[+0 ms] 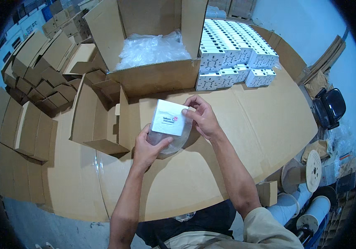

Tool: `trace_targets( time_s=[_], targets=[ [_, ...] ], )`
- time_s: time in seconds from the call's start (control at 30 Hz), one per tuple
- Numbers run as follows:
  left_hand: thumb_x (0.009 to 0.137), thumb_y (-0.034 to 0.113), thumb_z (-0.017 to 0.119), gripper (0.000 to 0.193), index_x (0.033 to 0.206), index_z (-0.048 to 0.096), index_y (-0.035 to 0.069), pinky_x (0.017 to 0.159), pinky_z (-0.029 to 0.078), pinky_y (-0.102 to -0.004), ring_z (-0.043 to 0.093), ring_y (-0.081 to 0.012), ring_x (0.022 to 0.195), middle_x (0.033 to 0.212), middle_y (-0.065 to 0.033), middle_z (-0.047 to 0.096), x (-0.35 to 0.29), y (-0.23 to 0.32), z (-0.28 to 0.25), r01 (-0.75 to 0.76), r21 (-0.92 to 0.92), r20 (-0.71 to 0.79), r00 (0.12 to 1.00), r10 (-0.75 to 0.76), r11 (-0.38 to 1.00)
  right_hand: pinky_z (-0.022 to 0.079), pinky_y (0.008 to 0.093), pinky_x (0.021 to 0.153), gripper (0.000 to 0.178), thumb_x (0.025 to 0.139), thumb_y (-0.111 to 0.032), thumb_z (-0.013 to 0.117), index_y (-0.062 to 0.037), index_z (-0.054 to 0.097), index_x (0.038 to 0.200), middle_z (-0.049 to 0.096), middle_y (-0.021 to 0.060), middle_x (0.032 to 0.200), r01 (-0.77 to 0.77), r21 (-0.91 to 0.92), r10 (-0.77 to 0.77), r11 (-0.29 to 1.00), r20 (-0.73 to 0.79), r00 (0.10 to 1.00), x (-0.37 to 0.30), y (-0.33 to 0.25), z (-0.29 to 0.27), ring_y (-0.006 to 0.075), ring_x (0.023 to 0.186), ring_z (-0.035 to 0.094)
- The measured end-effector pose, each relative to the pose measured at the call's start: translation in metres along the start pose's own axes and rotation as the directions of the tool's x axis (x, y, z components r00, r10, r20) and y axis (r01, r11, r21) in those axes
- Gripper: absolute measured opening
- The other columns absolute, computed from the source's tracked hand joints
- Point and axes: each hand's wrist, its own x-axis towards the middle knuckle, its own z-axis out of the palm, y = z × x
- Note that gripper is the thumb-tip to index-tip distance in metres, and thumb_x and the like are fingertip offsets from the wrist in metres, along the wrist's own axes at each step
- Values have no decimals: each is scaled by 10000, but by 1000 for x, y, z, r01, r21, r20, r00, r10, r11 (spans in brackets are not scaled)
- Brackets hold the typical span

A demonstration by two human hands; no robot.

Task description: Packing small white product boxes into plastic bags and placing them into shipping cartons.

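Note:
A small white square box (167, 119) with a printed logo is partly inside a clear plastic bag (174, 145), its upper part outside. Below it, my left hand (148, 148) is closed on the bag, thumb pressed over the front. My right hand (203, 118) grips the box's upper right corner, thumb on the printed face and fingers curled behind. Just left of my hands stands an open brown carton (99, 116). I cannot make out the bag's mouth clearly.
Behind, a large open carton (157, 76) holds a heap of clear plastic bags (153, 50). White boxes (236, 52) are stacked at the back right. More brown cartons (24, 124) line the left of the cardboard-covered table (265, 120). Cable spools (310, 170) and a black chair (330, 108) stand off its right edge.

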Motion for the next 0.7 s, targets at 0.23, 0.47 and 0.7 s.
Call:
trace_targets(
  time_s=[0.23,0.47,0.7],
  targets=[
    [1021,241,640,276,1138,653,-9,782,496,-266,607,-81,865,998,-38,693,6,-17,-3,112,-183,-87,988,-130,977,524,276,787,266,891,-61,749,-31,573,1088,615,56,1053,-15,-156,21,988,37,999,-3,-4,6,109,966,599],
    [1038,252,612,266,1114,634,-3,781,487,-258,596,-78,884,988,-43,689,9,-26,-3,77,-407,-226,957,-183,910,547,250,676,315,931,-190,754,-21,596,1143,680,103,997,-374,-168,369,912,-59,927,-8,-6,15,127,890,661],
    [1038,235,612,334,1251,600,-22,844,500,-263,626,-97,949,1063,-68,697,9,-15,2,56,-279,-191,975,-113,959,540,245,681,152,986,-123,669,-51,593,1096,693,65,890,-326,59,327,944,-2,945,-7,2,10,118,826,666]
  ],
)
